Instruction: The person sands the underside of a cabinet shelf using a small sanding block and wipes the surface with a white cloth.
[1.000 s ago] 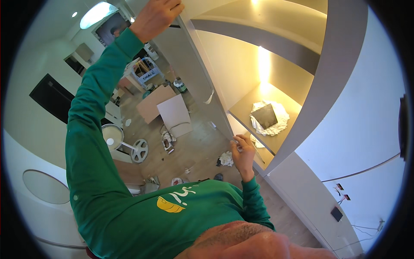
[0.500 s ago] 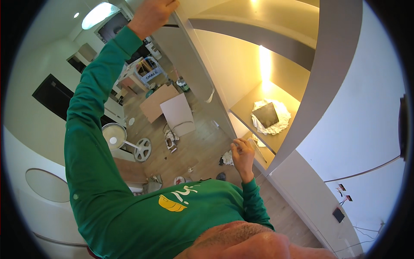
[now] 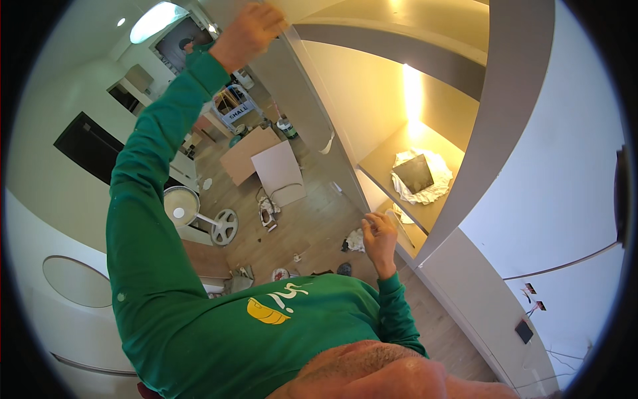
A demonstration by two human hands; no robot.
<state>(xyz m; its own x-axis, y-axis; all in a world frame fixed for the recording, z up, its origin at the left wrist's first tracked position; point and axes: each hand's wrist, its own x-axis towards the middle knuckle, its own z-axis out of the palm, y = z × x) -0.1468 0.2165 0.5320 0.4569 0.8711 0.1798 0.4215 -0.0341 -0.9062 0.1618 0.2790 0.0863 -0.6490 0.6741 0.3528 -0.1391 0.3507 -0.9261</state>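
Observation:
Raised at the upper left, my left hand [image 3: 249, 38] is at the front edge of the tall cabinet's side panel [image 3: 292, 90]. Its fingers are bent together and slightly blurred; whatever they may pinch does not show. Lower down, my right hand [image 3: 380, 246] is held up in front of the lower shelves, its fingers curled in. I cannot make out anything in it. A pale curled strip [image 3: 327, 143] hangs from the side panel between the two hands. On a lit shelf beyond my right hand, a dark square piece [image 3: 413, 174] rests on crumpled whitish wrapping [image 3: 435, 183].
Across the wooden floor lie boards [image 3: 279, 174], a tub [image 3: 286, 128], rags [image 3: 354, 241] and scraps. A pedestal fan [image 3: 183, 207] is at the left. Wires and a black box [image 3: 524, 331] hang from the right wall. Farther back is a step stool [image 3: 238, 110].
My left hand has come a little down and to the right along the panel edge. My right hand keeps nearly the same curled pose. The whole view has shifted slightly.

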